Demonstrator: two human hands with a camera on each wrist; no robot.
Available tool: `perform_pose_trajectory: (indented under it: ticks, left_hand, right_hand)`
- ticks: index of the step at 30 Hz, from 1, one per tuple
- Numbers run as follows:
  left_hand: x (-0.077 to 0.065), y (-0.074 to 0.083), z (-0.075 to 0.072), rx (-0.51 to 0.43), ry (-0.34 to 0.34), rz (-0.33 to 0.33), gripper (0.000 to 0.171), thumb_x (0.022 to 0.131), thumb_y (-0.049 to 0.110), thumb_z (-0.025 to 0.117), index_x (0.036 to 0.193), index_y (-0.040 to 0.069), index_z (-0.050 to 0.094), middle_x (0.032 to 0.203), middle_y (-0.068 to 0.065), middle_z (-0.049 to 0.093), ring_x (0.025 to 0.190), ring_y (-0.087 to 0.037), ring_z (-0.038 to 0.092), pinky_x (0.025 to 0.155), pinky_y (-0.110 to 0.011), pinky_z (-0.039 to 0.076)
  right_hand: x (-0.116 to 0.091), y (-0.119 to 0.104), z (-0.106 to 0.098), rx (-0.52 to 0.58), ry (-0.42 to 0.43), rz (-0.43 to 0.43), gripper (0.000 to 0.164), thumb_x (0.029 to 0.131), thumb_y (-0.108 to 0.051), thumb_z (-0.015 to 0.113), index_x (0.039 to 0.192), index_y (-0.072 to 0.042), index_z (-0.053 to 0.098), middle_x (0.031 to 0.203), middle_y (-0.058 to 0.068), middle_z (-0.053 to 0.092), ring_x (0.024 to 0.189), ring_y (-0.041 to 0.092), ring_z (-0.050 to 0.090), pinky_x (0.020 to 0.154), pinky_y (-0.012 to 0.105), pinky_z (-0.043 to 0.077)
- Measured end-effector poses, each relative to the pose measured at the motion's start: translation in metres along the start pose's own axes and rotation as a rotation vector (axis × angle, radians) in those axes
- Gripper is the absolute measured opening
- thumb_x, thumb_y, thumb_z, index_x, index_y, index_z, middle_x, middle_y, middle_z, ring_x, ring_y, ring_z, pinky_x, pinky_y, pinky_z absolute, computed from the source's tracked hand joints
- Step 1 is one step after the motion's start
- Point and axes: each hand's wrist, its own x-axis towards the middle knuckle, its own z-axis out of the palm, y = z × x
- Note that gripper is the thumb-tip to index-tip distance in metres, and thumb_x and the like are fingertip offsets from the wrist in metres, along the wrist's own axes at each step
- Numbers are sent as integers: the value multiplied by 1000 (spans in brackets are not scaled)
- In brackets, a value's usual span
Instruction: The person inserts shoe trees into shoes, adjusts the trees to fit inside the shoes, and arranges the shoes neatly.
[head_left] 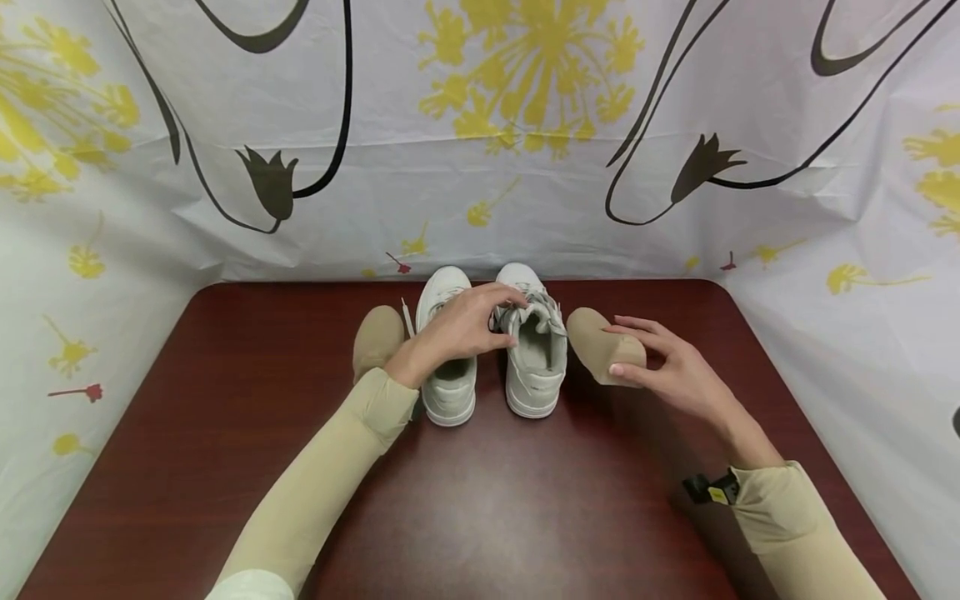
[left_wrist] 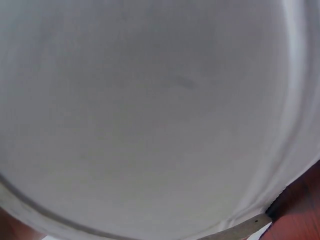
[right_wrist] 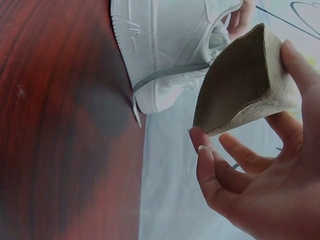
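Two white lace-up sneakers stand side by side, toes toward the back. My left hand point(head_left: 467, 321) reaches over the left sneaker point(head_left: 450, 402), thumb and fingers spread apart at the near side of the right sneaker's point(head_left: 536, 387) opening. Loose laces point(head_left: 551, 312) lie around that shoe's tongue. To its right, my right hand point(head_left: 678, 375) grips a tan molded shoe insert point(head_left: 596, 343) by its blunt end, rounded toe pointing at the shoe. The right wrist view shows the insert's hollow underside point(right_wrist: 232, 82). A pale shoe surface point(left_wrist: 150, 110) fills most of the left wrist view.
A second tan insert point(head_left: 377, 337) lies left of the left sneaker, partly behind my left wrist. A white lace end point(head_left: 407, 318) sticks up beside it. The dark red wooden table point(head_left: 480, 508) meets a patterned white cloth point(head_left: 390, 192) behind and at the sides.
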Motion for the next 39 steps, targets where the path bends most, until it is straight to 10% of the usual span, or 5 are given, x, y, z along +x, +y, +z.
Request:
perform_pose_trajectory:
  ticks: [39]
  left_hand:
    - [5, -2, -1, -64, 2, -7, 37, 87, 15, 77, 122, 14, 67, 125, -1, 64, 113, -20, 60, 98, -31, 44]
  right_hand:
    - [-11, -49, -8, -17, -139, -130, 54, 83, -27, 83, 132, -34, 63, 144, -9, 49, 128, 12, 48, 94, 20, 39]
